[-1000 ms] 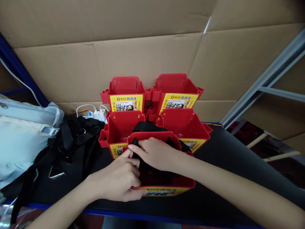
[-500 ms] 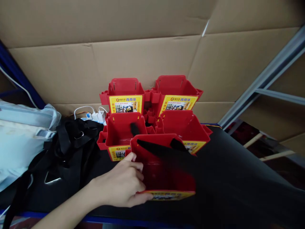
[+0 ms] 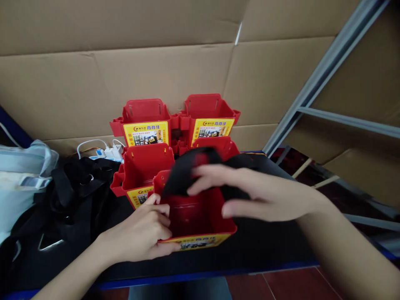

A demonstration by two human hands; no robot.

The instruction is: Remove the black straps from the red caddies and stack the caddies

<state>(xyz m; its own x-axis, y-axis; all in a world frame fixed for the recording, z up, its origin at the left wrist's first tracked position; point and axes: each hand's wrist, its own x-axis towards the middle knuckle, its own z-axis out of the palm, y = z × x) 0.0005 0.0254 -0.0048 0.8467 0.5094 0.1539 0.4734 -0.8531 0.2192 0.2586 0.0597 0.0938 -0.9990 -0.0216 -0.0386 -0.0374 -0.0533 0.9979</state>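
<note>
My left hand point(image 3: 146, 229) grips the left side of the front red plastic box point(image 3: 226, 216), its fingers curled over the wall and its thumb against the yellow label point(image 3: 203, 242). The box tilts so its inside faces me. A black strap point(image 3: 184, 168) arches over the box's back wall, smeared by motion. My right hand point(image 3: 243, 191) hovers over the box's right side, thumb and fingers apart, close to the strap. Its fingers are blurred, and they overlap the strap without a visible grip. Behind stand several similar red boxes point(image 3: 148, 162), two of them at the cardboard wall.
Loose black straps with metal rings point(image 3: 71, 183) lie on the left of the black tabletop point(image 3: 265, 246), next to a light blue bag point(image 3: 18, 179). White plugs in a power strip point(image 3: 112, 154) sit behind. Cardboard point(image 3: 162, 71) lines the back; a grey metal frame point(image 3: 312, 79) stands right.
My right hand has come into view over the front box. The black strap has swung from the right across the box's back wall. My left hand keeps its hold; the view has shifted right.
</note>
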